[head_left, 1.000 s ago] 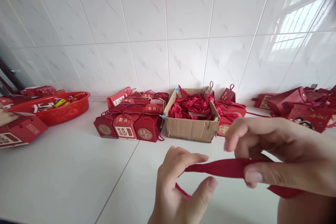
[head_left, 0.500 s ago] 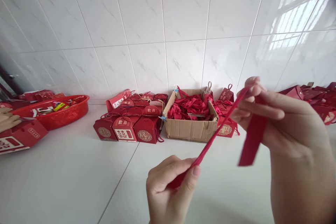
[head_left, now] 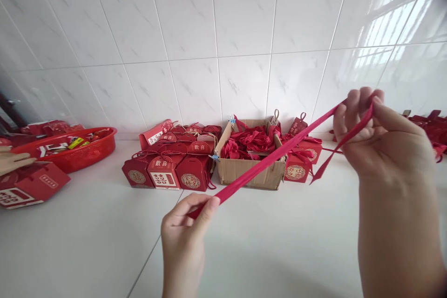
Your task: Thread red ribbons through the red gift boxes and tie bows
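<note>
A red ribbon [head_left: 260, 164] stretches taut on a slant between my two hands, above the white surface. Lower down, my left hand [head_left: 188, 223] is closed, pinching one part of it between thumb and fingers. Up to the right, my right hand [head_left: 370, 130] is closed on the ribbon with thumb and fingertips, palm towards me. A loose tail hangs below the right hand and ends in a pointed tip. Behind the ribbon stands a cardboard box [head_left: 244, 173] filled with crumpled red ribbons [head_left: 249, 142].
Several red gift boxes [head_left: 164, 172] are grouped left of the cardboard box, and more red boxes [head_left: 296, 172] stand on its right. A red basin [head_left: 89, 153] holds wrapped sweets. At the far left, another person's gloved hand [head_left: 14, 163] touches a red box [head_left: 35, 181]. A tiled wall [head_left: 192, 18] rises behind.
My hands have moved apart, the left one leftwards and the right one up and rightwards. The ribbon between them is longer. At far left, the gloved hand and its box have shifted slightly.
</note>
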The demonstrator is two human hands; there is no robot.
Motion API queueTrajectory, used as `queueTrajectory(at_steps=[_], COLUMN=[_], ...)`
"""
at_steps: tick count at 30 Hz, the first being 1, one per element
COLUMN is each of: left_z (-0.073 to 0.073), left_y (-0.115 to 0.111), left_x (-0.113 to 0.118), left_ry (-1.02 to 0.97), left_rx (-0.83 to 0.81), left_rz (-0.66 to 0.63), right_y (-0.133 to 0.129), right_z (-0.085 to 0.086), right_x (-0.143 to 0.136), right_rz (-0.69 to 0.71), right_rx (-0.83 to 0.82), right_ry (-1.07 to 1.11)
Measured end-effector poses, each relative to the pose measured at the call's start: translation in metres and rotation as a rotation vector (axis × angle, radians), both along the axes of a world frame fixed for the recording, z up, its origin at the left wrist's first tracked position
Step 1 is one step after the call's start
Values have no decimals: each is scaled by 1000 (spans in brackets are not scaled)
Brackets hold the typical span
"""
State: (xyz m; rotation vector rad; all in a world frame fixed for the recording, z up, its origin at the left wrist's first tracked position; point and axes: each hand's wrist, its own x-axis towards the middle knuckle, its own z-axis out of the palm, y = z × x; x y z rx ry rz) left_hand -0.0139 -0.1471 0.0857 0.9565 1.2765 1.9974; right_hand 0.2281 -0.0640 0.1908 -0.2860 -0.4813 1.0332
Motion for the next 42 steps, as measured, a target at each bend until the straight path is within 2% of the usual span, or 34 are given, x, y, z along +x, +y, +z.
queueTrajectory(at_steps=[5,10,13,15,18,20,23,26,28,29,33,35,36,38,40,42], left_z=[2,0,-2,-2,-1,-2,-7,-6,6,17,77,98,103,103,97,91], left_y=[2,6,8,4,-4,-9,-12,-11,-9,-7,14,30,38,53,63,69], left_x=[-10,-6,-3,2,12,20,32,32,16,2,-84,-121,-134,-146,-144,-137], left_ry=[61,147,144,109,109,126,132,135,139,144,179,210,215,187,156,161], left_rx=[22,-72,-21,23,-36,-87,-122,-153,-174,-187,-285,-370,-391,-546,-644,-673], left_rz=[228,270,290,205,-99,-242,-305,-338,-342,-341,-335,-357,-360,-415,-432,-460], right_y=[-5,-4,-6,-11,-21,-29,-36,-38,-39,-39,-41,-42,-42,-42,-42,-43], right_z=[1,-3,-8,-12,-17,-20,-24,-27,-27,-26,-25,-24,-24,-24,-23,-21], right_x=[7,-5,-17,-25,-37,-46,-57,-65,-67,-67,-64,-62,-62,-61,-60,-57], right_rz=[-106,-154,-131,-10,298,471,650,732,710,689,634,649,674,753,839,927], right_rx=[59,177,291,331,326,308,300,370,446,487,560,558,565,602,658,723], right_ry=[-32,-143,-331,-531,-945,-1225,-1479,-1544,-1584,-1613,-1701,-1718,-1725,-1723,-1716,-1722])
